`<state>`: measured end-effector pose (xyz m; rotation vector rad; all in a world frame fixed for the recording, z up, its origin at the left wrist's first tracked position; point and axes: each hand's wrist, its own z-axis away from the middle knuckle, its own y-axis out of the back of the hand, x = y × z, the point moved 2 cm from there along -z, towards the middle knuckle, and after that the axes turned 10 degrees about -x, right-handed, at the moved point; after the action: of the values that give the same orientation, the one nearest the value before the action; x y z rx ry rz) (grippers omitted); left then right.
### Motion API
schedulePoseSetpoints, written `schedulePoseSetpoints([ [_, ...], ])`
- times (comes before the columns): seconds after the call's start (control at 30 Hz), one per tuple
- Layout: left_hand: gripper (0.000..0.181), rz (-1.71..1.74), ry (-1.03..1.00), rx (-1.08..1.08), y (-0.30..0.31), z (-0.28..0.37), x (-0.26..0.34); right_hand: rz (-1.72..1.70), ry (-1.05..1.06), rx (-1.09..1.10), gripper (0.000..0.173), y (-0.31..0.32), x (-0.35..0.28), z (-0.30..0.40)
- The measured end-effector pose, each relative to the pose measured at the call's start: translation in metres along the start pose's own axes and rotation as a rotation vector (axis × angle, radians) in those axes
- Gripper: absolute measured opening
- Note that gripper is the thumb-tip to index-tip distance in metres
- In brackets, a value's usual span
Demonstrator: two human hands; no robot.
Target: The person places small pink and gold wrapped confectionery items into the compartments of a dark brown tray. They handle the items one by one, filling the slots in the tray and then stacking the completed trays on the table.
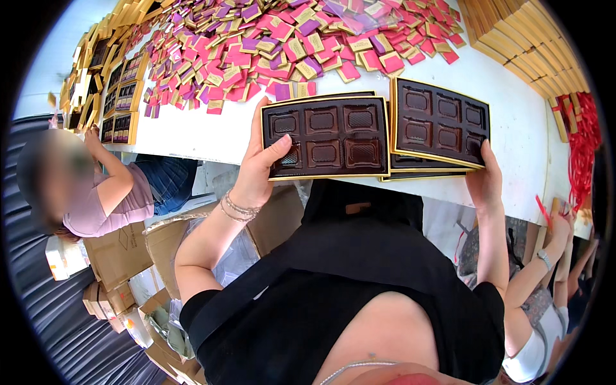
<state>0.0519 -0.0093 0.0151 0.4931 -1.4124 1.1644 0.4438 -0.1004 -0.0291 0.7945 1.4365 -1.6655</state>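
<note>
My left hand [260, 159] grips the left end of a gold-edged box with a dark brown plastic insert [325, 137], its thumb over a lower compartment. The insert has two rows of moulded wells with no chocolates in them. At the right, my right hand [485, 173] holds the outer end of a similar gold-edged box [442, 122], tilted a little. More such boxes show partly beneath and behind these two. Just beyond lies a large heap of small wrapped squares [288, 53] in pink, purple and gold.
Boxes filled with wrapped pieces [126, 96] stand at the left, beside a seated co-worker [115, 192]. Stacked gold boxes [529, 43] and red ribbons [582, 144] lie at the right, near another person's hands [560, 231]. Open cardboard cartons [276, 216] stand below the white table [192, 134].
</note>
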Motion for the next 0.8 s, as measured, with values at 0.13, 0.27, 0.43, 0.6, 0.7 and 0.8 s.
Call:
schedulePoseSetpoints([
  [0.13,0.080,0.129,0.021,-0.010,-0.003,0.002,0.002,0.066,0.045,-0.001,0.045,-0.006,-0.003,0.003],
  [0.27,0.080,0.127,0.031,-0.045,-0.001,0.007,0.001,0.050,-0.039,-0.003,0.046,0.003,-0.012,0.013],
  [0.43,0.074,0.132,0.020,-0.002,-0.006,0.007,-0.002,0.050,-0.011,0.156,0.049,-0.015,-0.007,0.033],
  [0.6,0.071,0.177,0.041,0.001,-0.010,-0.027,-0.002,0.019,-0.006,0.102,0.042,0.015,-0.020,-0.010],
  [0.7,0.072,0.155,0.011,0.008,-0.013,-0.029,0.001,0.045,0.009,0.084,0.041,0.019,-0.024,-0.024],
  [0.8,0.072,0.136,0.002,0.021,-0.006,-0.008,0.000,0.043,-0.024,0.081,0.051,0.006,-0.016,-0.006],
])
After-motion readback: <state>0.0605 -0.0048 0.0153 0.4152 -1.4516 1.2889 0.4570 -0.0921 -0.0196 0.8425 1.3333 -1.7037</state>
